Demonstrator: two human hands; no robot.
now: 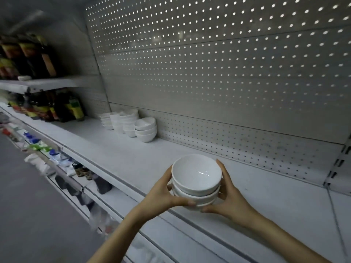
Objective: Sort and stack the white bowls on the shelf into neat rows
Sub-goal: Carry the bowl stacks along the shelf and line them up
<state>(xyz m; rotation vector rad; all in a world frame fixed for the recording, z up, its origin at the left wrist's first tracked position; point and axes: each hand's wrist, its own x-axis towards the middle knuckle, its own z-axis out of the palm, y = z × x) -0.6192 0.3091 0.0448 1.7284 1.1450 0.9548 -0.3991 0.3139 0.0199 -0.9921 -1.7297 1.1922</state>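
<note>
A short stack of three white bowls [196,179] is held over the front part of the white shelf [117,149]. My left hand [163,192] grips the stack from the left, thumb under the bottom bowl. My right hand [228,194] grips it from the right, fingers curled round the lower bowls. Farther back on the shelf, against the pegboard, stand several stacks of white bowls [121,120]; the nearest stack [145,130] is three bowls high.
Dark bottles [62,109] stand at the shelf's far left, more bottles [28,56] on the shelf above. A perforated back panel [218,73] rises behind. Packaged goods [57,156] fill the lower shelf. The grey aisle floor [28,205] lies to the left.
</note>
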